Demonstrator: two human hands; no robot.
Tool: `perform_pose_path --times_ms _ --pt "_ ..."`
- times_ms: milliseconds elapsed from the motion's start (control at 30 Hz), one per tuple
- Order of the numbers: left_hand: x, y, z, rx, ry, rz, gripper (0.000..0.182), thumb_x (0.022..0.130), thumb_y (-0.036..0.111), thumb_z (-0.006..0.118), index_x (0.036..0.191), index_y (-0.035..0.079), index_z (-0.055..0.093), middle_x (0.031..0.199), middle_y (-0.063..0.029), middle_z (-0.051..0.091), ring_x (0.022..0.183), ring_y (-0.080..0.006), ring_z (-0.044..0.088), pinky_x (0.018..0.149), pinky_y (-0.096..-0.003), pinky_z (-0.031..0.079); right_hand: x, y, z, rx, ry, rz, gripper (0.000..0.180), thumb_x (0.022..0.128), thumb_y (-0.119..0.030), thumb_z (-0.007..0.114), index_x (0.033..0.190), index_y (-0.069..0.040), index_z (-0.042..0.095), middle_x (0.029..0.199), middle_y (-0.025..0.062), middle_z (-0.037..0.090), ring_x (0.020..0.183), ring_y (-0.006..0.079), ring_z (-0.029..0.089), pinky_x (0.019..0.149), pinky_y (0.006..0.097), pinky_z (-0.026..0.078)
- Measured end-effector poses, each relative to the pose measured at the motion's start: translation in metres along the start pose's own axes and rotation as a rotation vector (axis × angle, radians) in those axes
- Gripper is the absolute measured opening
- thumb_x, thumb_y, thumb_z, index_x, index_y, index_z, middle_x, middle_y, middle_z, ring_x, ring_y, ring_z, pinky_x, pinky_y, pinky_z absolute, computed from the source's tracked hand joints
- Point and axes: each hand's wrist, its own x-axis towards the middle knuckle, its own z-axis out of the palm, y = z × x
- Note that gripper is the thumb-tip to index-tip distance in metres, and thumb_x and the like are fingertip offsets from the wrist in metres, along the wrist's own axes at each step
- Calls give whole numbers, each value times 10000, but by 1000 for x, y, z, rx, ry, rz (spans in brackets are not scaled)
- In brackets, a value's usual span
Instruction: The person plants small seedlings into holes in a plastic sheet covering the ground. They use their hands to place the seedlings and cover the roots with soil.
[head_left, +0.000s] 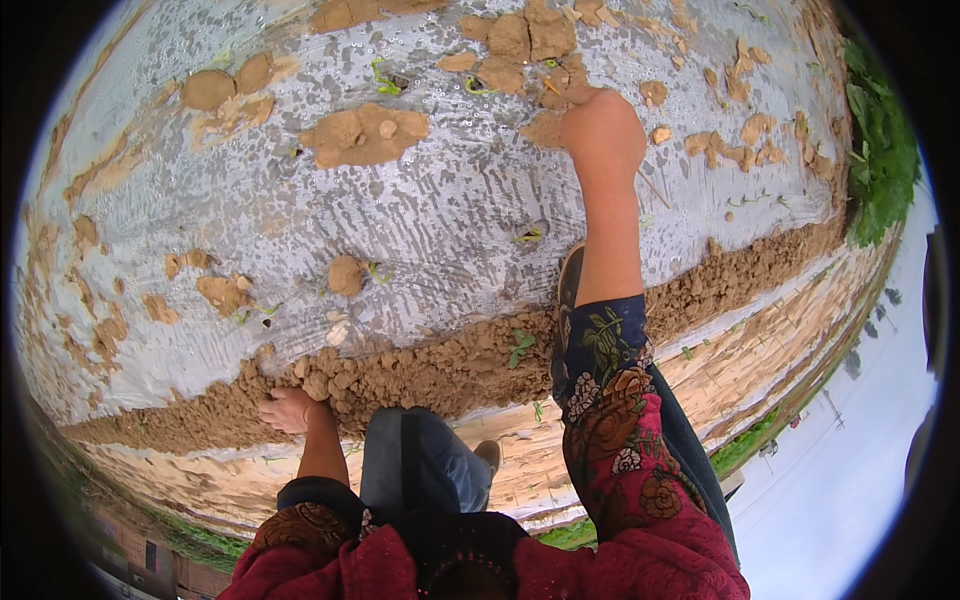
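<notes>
My right hand (606, 127) is closed around a thin wooden stick (654, 189). The stick's orange-brown tip points at a soil patch on the plastic mulch film (465, 202), close to a small curled seedling (477, 87). Another green seedling (386, 79) pokes through a hole further left. Down at the film's near edge, my left hand (289, 410) rests against the ridge of crumbly brown soil (442, 367). Its fingertips are partly hidden among the clods, so whether it grips any soil is unclear.
Flat soil patches (367, 135) and a round clod (345, 275) lie on the wet film. More seedlings (531, 235) emerge nearby, and a small plant (520, 346) grows in the soil ridge. My shoe (570, 274) is beside the right forearm. Leafy greens (874, 150) stand at the far right.
</notes>
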Motion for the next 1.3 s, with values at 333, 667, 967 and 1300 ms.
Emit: perform_pose_path --times_ms 333,667,967,1300 --pt "-5 6 -9 -11 23 17 442 945 384 358 1209 54 487 1267 -157 485 1037 -353 531 840 -503 424 22 13 -22 69 44 -69 296 765 -133 558 971 -169 768 893 163 713 844 360 681 731 425 540" --pt "-10 15 -15 71 16 8 360 927 350 403 1093 54 525 1175 -145 547 1110 -318 528 890 -485 446 -102 168 -213 -390 -272 -539 186 886 -135 606 1022 -116 731 918 127 716 810 303 684 705 393 544" --pt "56 14 8 293 -316 191 444 931 364 446 1173 12 567 1296 -189 546 1201 -355 539 972 -462 452 -216 277 -195 506 -288 493 239 895 -109 650 1108 -31 722 705 -18 599 614 44 498 548 215 398" --pt "-126 184 -182 -241 -524 1442 233 947 195 537 1060 21 644 1015 -204 681 905 -343 667 827 -468 504 -107 248 -86 248 -144 179 250 893 -189 558 1056 -198 748 908 169 701 803 351 671 704 407 534"
